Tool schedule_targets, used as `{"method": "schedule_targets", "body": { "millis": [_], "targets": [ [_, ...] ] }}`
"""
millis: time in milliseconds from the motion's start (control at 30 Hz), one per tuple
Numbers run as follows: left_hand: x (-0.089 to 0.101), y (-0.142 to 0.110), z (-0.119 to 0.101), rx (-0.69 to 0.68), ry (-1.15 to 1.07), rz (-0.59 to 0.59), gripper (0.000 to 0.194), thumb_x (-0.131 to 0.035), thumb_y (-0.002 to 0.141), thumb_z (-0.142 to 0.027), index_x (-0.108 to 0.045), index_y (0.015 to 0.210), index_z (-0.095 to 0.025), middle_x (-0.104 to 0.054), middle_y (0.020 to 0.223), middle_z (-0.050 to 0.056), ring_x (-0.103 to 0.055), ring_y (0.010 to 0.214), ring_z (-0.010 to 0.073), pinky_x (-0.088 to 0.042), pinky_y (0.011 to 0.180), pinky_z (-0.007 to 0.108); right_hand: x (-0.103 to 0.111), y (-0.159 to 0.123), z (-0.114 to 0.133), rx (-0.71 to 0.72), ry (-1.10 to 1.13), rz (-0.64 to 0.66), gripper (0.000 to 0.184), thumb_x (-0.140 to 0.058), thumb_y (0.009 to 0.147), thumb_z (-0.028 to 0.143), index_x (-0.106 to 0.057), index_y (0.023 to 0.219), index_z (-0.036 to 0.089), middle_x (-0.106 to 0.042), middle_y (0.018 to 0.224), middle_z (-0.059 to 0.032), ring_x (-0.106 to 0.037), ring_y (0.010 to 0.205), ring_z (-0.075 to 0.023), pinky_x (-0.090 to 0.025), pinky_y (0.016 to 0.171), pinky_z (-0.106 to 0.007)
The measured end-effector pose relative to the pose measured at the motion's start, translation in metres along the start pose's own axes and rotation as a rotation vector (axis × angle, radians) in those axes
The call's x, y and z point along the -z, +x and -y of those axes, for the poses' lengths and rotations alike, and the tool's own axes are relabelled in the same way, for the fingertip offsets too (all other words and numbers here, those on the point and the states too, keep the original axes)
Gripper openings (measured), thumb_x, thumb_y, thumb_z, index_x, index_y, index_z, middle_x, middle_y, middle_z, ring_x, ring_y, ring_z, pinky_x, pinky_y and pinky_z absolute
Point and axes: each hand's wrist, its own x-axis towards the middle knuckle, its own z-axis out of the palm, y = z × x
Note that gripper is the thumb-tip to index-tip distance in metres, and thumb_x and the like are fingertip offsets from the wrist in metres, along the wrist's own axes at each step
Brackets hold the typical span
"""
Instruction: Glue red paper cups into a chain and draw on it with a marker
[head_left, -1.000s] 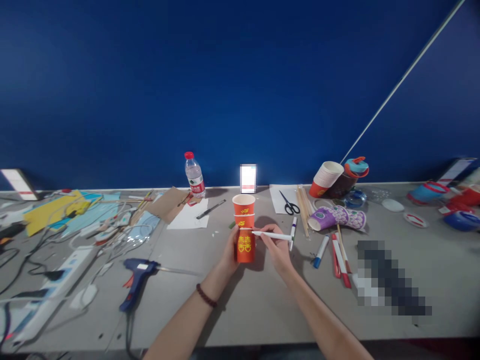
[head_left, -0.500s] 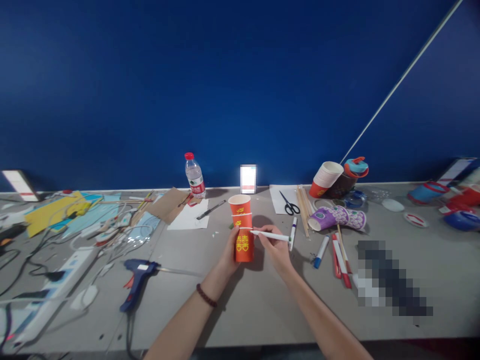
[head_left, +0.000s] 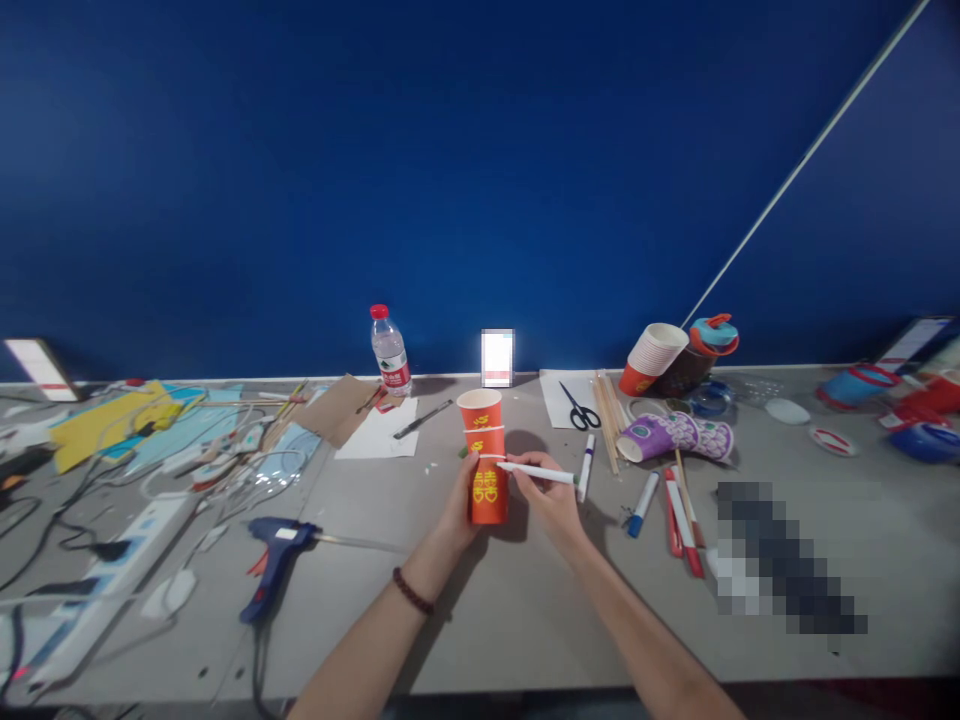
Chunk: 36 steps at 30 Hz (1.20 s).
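Observation:
Three red paper cups with yellow characters stand nested in a tall stack in front of me, open mouth up. My left hand is wrapped round the stack's left side, thumb near the lowest cup's rim. In my right hand is a white marker, pinched like a pen and pointing left. Its tip meets the lowest cup just below the white rim, or lies right in front of it; I cannot tell which. A dark beaded bracelet circles my left wrist.
Left lie a blue glue gun, a power strip and tangled cords. A water bottle and a lit phone stand at the back. Rightward are scissors, wooden sticks, stacked cups, purple cups and markers.
The marker in my right hand has shifted slightly left, its tip now further across the lowest cup's face. My left hand and the cup stack stay in place.

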Motion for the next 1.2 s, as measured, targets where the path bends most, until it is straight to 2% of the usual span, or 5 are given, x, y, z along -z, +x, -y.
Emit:
{"method": "schedule_targets", "body": {
  "millis": [200, 400, 700, 1000, 1200],
  "targets": [
    [-0.0014, -0.0004, 0.0006, -0.019, -0.001, -0.019, 0.033, -0.064, 0.082, -0.038, -0.067, 0.095, -0.008, -0.073, 0.082, 0.01, -0.068, 0.068, 0.0174, -0.053, 0.064, 0.026, 0.0001, -0.0001, 0.0, -0.027, 0.005, -0.014, 0.022, -0.067, 0.081, 0.041, -0.064, 0.09, 0.021, -0.071, 0.095, -0.0059, -0.065, 0.086, -0.022, -0.052, 0.078, -0.034],
    [-0.0022, 0.0004, 0.001, -0.015, -0.026, -0.042, 0.029, -0.065, 0.081, -0.036, -0.067, 0.094, -0.009, -0.073, 0.079, 0.009, -0.067, 0.066, 0.0168, -0.052, 0.064, 0.026, -0.0002, 0.0006, 0.0024, -0.019, 0.002, -0.039, 0.023, -0.067, 0.08, 0.043, -0.065, 0.088, 0.021, -0.07, 0.089, -0.0042, -0.064, 0.082, -0.0209, -0.052, 0.075, -0.032],
    [0.0014, 0.0018, 0.0015, -0.007, -0.012, -0.005, 0.035, -0.065, 0.081, -0.039, -0.066, 0.096, -0.008, -0.073, 0.078, 0.009, -0.067, 0.064, 0.0167, -0.052, 0.062, 0.025, 0.0004, 0.0012, -0.0005, -0.021, 0.065, 0.002, 0.022, -0.068, 0.08, 0.042, -0.06, 0.085, 0.022, -0.072, 0.091, -0.0064, -0.068, 0.094, -0.0257, -0.053, 0.077, -0.035],
    [0.0018, 0.0022, 0.0026, -0.027, 0.0, -0.032, 0.034, -0.064, 0.082, -0.039, -0.067, 0.096, -0.008, -0.073, 0.079, 0.01, -0.068, 0.067, 0.0175, -0.053, 0.063, 0.026, 0.002, 0.0035, -0.0053, -0.004, 0.018, -0.046, 0.02, -0.066, 0.082, 0.04, -0.061, 0.087, 0.021, -0.068, 0.081, -0.003, -0.065, 0.073, -0.0189, -0.052, 0.067, -0.03],
    [-0.0015, 0.0002, 0.0008, -0.033, 0.01, -0.004, 0.033, -0.064, 0.081, -0.039, -0.068, 0.093, -0.008, -0.073, 0.079, 0.009, -0.067, 0.065, 0.0165, -0.052, 0.061, 0.025, 0.0014, 0.0026, -0.0035, -0.034, 0.115, -0.009, 0.022, -0.067, 0.081, 0.041, -0.058, 0.085, 0.022, -0.072, 0.088, -0.0062, -0.069, 0.085, -0.0237, -0.053, 0.068, -0.032]
  ]
}}
